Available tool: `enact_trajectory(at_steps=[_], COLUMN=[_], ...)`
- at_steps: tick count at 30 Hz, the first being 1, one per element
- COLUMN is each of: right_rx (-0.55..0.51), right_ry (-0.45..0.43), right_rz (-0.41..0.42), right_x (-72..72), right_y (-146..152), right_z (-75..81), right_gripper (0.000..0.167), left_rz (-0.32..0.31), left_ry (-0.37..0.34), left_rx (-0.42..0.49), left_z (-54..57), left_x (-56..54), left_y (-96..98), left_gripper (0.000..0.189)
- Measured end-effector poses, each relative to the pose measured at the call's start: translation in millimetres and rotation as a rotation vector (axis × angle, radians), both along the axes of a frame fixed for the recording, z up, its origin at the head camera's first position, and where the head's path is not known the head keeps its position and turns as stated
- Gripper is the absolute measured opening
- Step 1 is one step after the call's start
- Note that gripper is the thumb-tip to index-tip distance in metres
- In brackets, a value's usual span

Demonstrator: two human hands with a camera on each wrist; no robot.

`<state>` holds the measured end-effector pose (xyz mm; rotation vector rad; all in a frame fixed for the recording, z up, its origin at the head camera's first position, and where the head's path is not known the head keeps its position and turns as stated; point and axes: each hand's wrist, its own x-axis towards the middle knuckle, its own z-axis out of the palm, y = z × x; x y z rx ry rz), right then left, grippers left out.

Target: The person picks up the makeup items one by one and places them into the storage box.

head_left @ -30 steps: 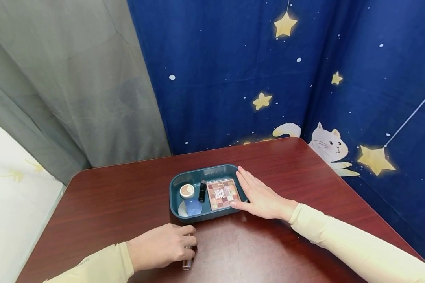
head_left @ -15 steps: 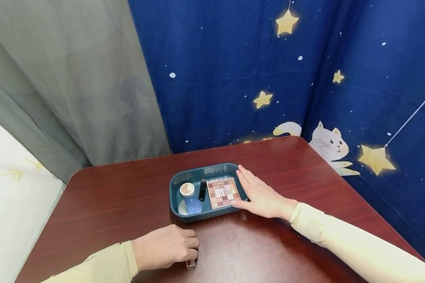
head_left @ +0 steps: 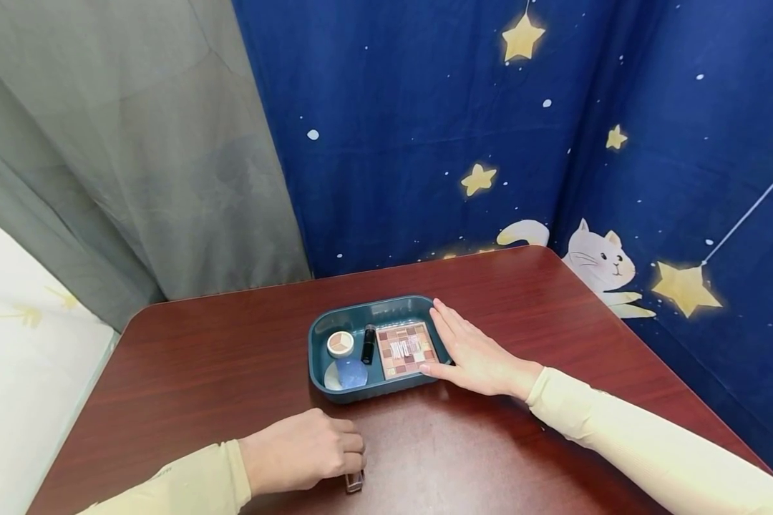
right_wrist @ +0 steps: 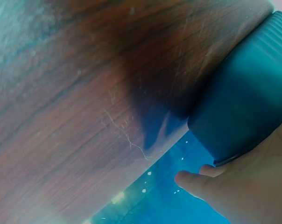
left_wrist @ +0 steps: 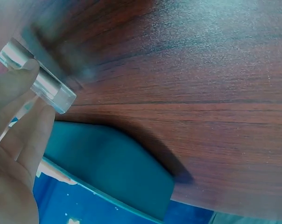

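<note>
In the head view my left hand (head_left: 305, 450) grips a small lip gloss tube (head_left: 354, 481) in front of the tray. The left wrist view shows the lip gloss tube (left_wrist: 50, 86) as clear and square-sided with a silvery core, pinched between thumb and fingers close over the table. My right hand (head_left: 479, 357) rests with straight fingers against the right end of the dark teal tray (head_left: 376, 390), its thumb over the front rim. Inside lie an eyeshadow palette (head_left: 404, 349), a black lipstick-like tube (head_left: 368, 345), a round three-shade compact (head_left: 340, 344) and a blue-and-white round item (head_left: 351, 373).
The reddish-brown wooden table (head_left: 219, 357) extends around the tray on all sides. Behind its far edge hang a grey curtain (head_left: 135, 143) and a blue star-patterned curtain (head_left: 412, 143).
My left hand has shifted slightly to the right with the lip gloss tube, whose visible end now shows less beyond the fingers. My right hand and the tray stay put.
</note>
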<state>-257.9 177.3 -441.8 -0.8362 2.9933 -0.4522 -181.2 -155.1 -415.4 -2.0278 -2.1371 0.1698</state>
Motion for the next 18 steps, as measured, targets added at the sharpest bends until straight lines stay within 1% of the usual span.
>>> enact_trajectory(at_steps=[3, 6, 12, 15, 18], right_rx=[-0.001, -0.005, -0.006, -0.007, -0.012], right_ry=[0.0, -0.001, -0.001, -0.002, -0.003], right_rz=[0.0, -0.001, -0.002, -0.003, -0.002], right_x=[0.0, 0.0, -0.1, -0.2, -0.4], right_y=[0, 0, 0, 0, 0], right_z=[-0.2, 0.1, -0.5, -0.8, -0.7], right_gripper=[0.108, 0.108, 0.108, 0.108, 0.108], left_rz=[0.008, 0.016, 0.026, 0.019, 0.025], left_ry=[0.0, 0.004, -0.036, -0.052, -0.06], left_rx=[0.008, 0.035, 0.131, 0.185, 0.224], left_z=[3.9, 9.2, 27.2, 37.2, 45.1], left_x=[-0.3, -1.6, -4.6, -8.8, -16.0], left_y=[0.8, 2.2, 4.6, 5.2, 4.9], left_gripper=[0.028, 0.027, 0.029, 0.028, 0.029])
